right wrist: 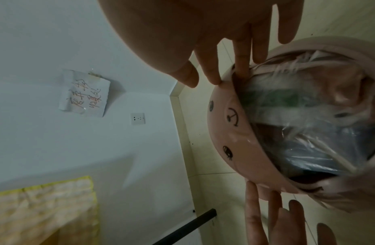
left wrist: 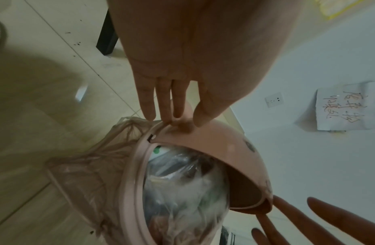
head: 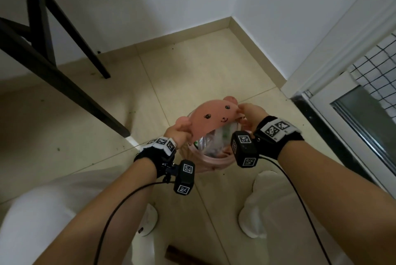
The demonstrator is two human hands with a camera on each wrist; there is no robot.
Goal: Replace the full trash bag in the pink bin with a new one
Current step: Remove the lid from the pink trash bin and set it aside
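Both forearms reach down from the bottom of the head view, wrists banded with marker tags, and meet at the lid of the bin, which stands on the floor between the person's feet, near the corner of the room. Left hand holds the lid's left end by the small ear; the left wrist view shows its fingertips laid on the lid's edge with the thumb beside them, fingers nearly straight. Right hand pinches the opposite end, fingers on the rim and thumb apart from them.

Judging by the tilt, the lid ring is being taken off so the full bag can come out. Lifting both ends evenly seems wise (a one-sided pull could jam the ring or drag the bag's folded-over edge). The bag's film hangs outside the bin under the ring, so a slow, level rise should free it without tearing. No new bag is in sight.
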